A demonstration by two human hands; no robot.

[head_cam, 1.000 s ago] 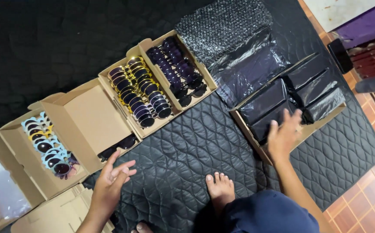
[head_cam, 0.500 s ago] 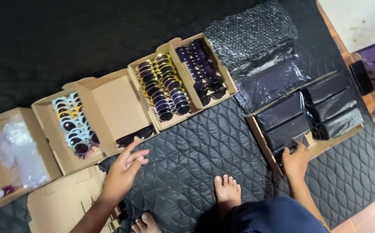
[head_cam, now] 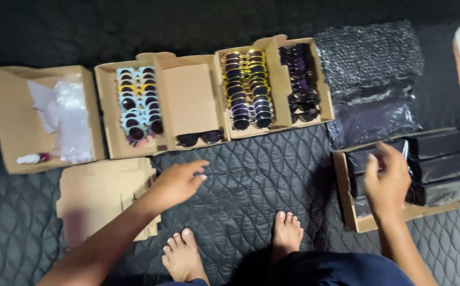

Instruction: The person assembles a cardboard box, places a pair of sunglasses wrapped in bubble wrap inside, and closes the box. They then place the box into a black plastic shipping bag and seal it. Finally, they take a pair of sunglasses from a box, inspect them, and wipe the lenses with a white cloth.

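My left hand (head_cam: 179, 180) hovers open, palm down, over the black quilted mat (head_cam: 251, 180). It is just below a lone pair of black sunglasses (head_cam: 201, 137) at the front of an otherwise bare cardboard compartment (head_cam: 190, 98). My right hand (head_cam: 386, 177) is over a cardboard box (head_cam: 344, 198) of black plastic-wrapped packets (head_cam: 442, 169). Its fingers and thumb curl round the edge of one packet (head_cam: 360, 159); the hand is blurred.
Open cardboard boxes stand in a row: clear plastic bags (head_cam: 73, 122), light-blue sunglasses (head_cam: 137, 103), gold-framed sunglasses (head_cam: 246, 90), dark sunglasses (head_cam: 300, 85). Bubble wrap (head_cam: 370, 53) lies at the back right. Flattened cardboard (head_cam: 103, 190) lies at the left. My bare feet (head_cam: 285, 233) rest on the mat.
The view has swung left, showing the box with plastic bags. My left hand reached forward towards the black sunglasses. My right hand lifted and curled on a packet.
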